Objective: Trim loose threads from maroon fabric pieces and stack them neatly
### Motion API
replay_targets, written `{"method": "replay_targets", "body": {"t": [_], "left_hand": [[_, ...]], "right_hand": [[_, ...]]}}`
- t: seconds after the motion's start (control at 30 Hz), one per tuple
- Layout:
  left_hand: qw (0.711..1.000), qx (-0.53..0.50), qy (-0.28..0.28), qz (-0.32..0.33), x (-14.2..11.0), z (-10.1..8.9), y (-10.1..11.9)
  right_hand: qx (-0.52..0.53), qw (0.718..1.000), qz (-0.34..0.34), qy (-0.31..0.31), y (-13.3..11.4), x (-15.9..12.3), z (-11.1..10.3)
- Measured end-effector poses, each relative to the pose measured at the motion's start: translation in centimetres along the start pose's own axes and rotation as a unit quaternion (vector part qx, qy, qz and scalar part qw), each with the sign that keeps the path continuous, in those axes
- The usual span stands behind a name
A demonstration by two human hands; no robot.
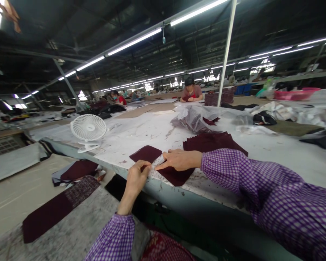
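A dark maroon fabric piece [145,153] lies flat near the front edge of the white worktable [274,152]. My left hand [136,179] pinches its near edge with closed fingers. My right hand [179,159] lies on the same piece, fingers stretched flat and pressing it down. Both sleeves are purple checked cloth. Just behind my right hand sits a fanned stack of maroon pieces [212,142].
A small white desk fan [88,129] stands at the table's left end. A clear plastic bag [191,119] with maroon cloth lies behind the stack. More maroon pieces [47,214] lie on a lower surface at left. Other people [191,91] work at far tables.
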State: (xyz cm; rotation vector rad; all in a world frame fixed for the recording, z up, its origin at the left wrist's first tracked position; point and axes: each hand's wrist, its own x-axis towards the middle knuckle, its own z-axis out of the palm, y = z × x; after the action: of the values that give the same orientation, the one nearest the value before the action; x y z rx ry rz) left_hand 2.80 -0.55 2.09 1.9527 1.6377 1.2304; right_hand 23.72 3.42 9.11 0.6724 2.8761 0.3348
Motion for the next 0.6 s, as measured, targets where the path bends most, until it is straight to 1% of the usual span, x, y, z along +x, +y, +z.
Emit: {"method": "replay_targets", "body": {"t": [0.1,0.17,0.23,0.33,0.4,0.5,0.6], "left_hand": [[0.997,0.053,0.056,0.013,0.7,0.2,0.0],[0.991,0.110,0.072,0.037,1.2,0.2,-0.2],[0.982,0.170,0.056,0.058,1.7,0.1,-0.5],[0.972,0.227,0.003,0.067,2.3,0.0,-0.8],[0.965,0.253,-0.018,0.068,2.5,0.0,-0.7],[0.946,0.314,-0.026,0.080,2.5,0.2,-0.1],[0.925,0.369,-0.033,0.083,2.5,0.2,0.5]], "right_hand": [[0.022,1.000,0.001,0.010,0.3,0.0,0.3],[0.063,0.998,0.011,0.023,0.9,0.1,0.6],[0.124,0.991,0.026,0.034,1.6,0.2,0.8],[0.206,0.977,0.038,0.042,2.7,0.5,1.3],[0.229,0.971,0.047,0.042,3.1,0.8,1.8],[0.243,0.968,0.061,0.030,3.1,1.3,2.3],[0.250,0.967,0.022,0.039,3.1,1.4,1.7]]}}
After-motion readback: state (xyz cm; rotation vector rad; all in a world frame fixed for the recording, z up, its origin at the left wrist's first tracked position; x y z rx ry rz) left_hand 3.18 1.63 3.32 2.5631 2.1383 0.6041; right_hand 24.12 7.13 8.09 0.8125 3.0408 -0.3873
